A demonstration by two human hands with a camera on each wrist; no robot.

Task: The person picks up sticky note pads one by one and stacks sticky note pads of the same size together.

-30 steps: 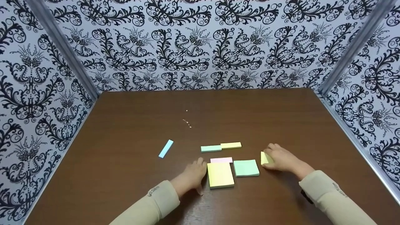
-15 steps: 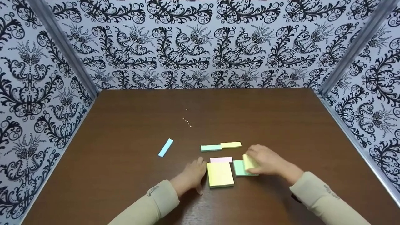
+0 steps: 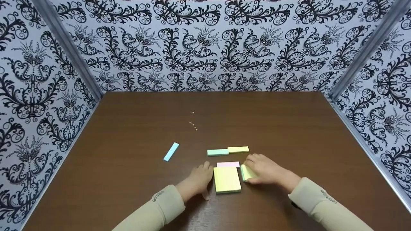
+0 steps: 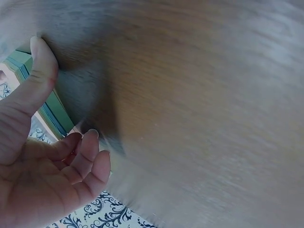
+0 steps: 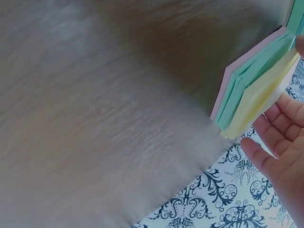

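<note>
My right hand [image 3: 266,170] holds a small yellow sticky note pad [image 3: 248,173] by its edges, over a green sticky note pad. In the right wrist view the yellow pad lies directly against the green layers [image 5: 237,80], with a pink layer [image 5: 228,78] at the bottom of that pile. The hand hides most of the pile from above. My left hand [image 3: 199,178] rests on the table along the left side of a larger yellow sticky note stack [image 3: 227,179], its fingers loosely bent. Green and dark layers [image 4: 52,109] of a stack show behind its thumb in the left wrist view.
A pink strip pad [image 3: 228,164] lies just behind the large stack. Farther back, a green strip pad [image 3: 217,152] and a yellow strip pad [image 3: 238,149] lie end to end. A blue strip pad [image 3: 171,151] sits slanted to the left. Patterned walls [image 3: 205,48] enclose the brown table [image 3: 128,128].
My right hand has carried the small yellow pad leftward from the bare table and set it over the green pad. The left hand stays beside the large yellow stack.
</note>
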